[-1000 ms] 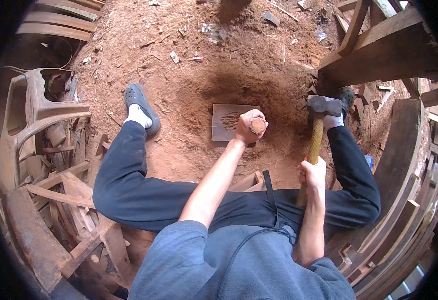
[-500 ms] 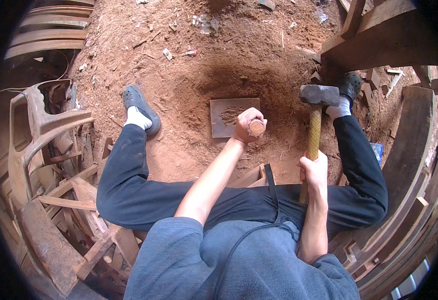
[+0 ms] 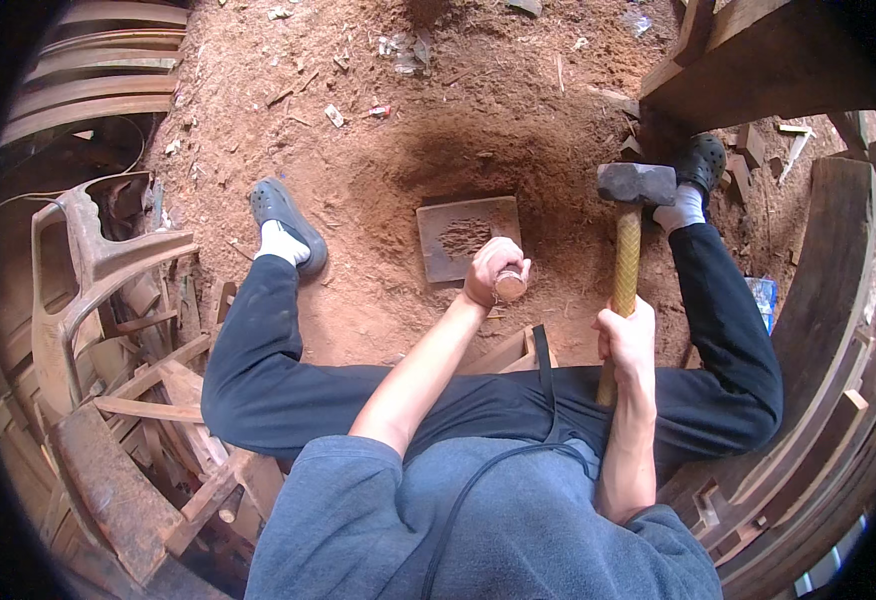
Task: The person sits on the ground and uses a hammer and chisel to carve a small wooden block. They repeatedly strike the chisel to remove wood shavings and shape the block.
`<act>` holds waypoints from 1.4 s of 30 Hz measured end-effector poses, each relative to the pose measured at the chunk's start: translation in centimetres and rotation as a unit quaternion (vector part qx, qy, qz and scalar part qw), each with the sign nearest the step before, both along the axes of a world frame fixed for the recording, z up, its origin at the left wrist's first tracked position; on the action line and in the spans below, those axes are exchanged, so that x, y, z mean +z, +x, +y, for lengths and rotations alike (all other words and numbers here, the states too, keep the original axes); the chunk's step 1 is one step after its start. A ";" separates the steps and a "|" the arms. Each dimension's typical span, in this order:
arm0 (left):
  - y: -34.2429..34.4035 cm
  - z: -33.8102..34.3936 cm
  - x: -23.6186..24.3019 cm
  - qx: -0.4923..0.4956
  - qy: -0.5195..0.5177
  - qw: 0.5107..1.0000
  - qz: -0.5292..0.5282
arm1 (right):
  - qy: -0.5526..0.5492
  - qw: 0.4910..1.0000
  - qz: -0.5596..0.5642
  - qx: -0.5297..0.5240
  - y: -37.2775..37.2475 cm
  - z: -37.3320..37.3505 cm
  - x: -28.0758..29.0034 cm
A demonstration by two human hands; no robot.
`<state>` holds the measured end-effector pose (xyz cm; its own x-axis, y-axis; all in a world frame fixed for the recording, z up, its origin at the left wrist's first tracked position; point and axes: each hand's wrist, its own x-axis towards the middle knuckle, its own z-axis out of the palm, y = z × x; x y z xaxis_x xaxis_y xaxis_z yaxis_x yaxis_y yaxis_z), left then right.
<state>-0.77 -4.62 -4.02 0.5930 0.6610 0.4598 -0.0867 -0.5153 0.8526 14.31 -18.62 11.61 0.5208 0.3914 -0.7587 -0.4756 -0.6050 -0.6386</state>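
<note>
My left hand (image 3: 488, 270) is closed around a round wooden handle (image 3: 510, 286). Its flat end faces up toward me, and whatever lies below my fist is hidden. Just beyond that fist, a square wooden board (image 3: 437, 252) lies on the ground with a rough, chipped patch in its middle. In my right hand (image 3: 626, 335) is a sledgehammer (image 3: 627, 250) with a yellow textured handle and a blocky grey head. I grip it low on the handle, over my right thigh, with the head pointing away from me near my right shoe.
Reddish sawdust and scraps cover the ground (image 3: 358, 220). To the left are a worn chair frame (image 3: 78, 270) and jumbled wood offcuts. Large curved timbers (image 3: 828, 290) stand along the right, below a heavy beam (image 3: 758, 75). My legs are spread to both sides.
My left fist, with the wooden handle in it, has come slightly nearer to me. The sledgehammer stays almost where it was, and the whole view has shifted a little.
</note>
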 end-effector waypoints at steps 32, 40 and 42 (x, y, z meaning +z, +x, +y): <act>7.1 -0.5 -0.9 -0.010 0.039 0.996 0.079 | -0.039 0.999 0.028 -0.014 1.3 0.1 -0.8; 7.0 0.1 -0.5 0.011 0.020 0.996 0.085 | -0.026 0.997 0.053 -0.041 1.0 -0.4 -1.2; 5.7 1.2 -0.4 0.027 -0.003 0.995 0.097 | -0.018 0.998 0.047 -0.030 0.8 -0.5 -1.3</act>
<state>4.93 -3.41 -4.41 0.6334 0.6968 0.3365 0.1078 -0.5100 0.8534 15.09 -19.17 10.35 0.4676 0.3334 -0.8187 -0.5683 -0.5960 -0.5673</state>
